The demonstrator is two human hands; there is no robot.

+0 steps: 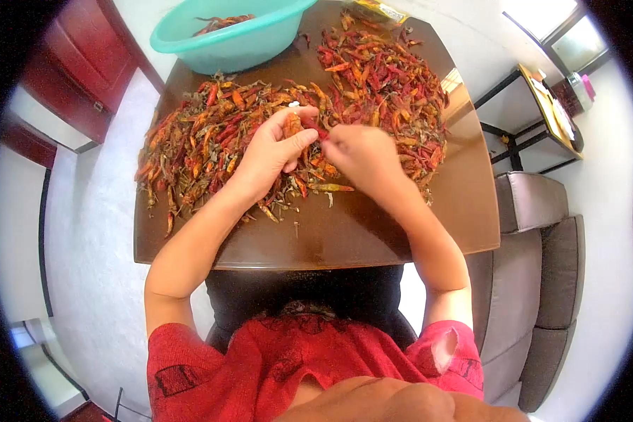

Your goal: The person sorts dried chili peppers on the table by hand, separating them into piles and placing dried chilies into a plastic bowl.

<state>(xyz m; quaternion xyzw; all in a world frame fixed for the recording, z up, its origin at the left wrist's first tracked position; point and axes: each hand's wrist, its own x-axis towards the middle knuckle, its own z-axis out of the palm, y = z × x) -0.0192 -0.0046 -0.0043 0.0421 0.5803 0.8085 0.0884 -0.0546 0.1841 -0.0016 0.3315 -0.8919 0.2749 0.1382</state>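
Dried red and orange chili peppers [207,133] lie in a broad heap on the brown table [316,235], with a second heap [394,91] to the right. Over the middle of them, my left hand [271,148] is curled, with an orange pepper between its thumb and fingers. Close beside it, my right hand [362,151] is closed, its fingertips at a dark red pepper [315,127] between the two hands. Motion blurs the right hand slightly. A longer yellowish pepper [333,188] lies just below the hands.
A turquoise basin [239,43] with some peppers inside stands at the table's back left. A yellow packet [380,10] lies at the back edge. Beyond the table on the right are a grey sofa [517,281] and a small black-framed table [552,116].
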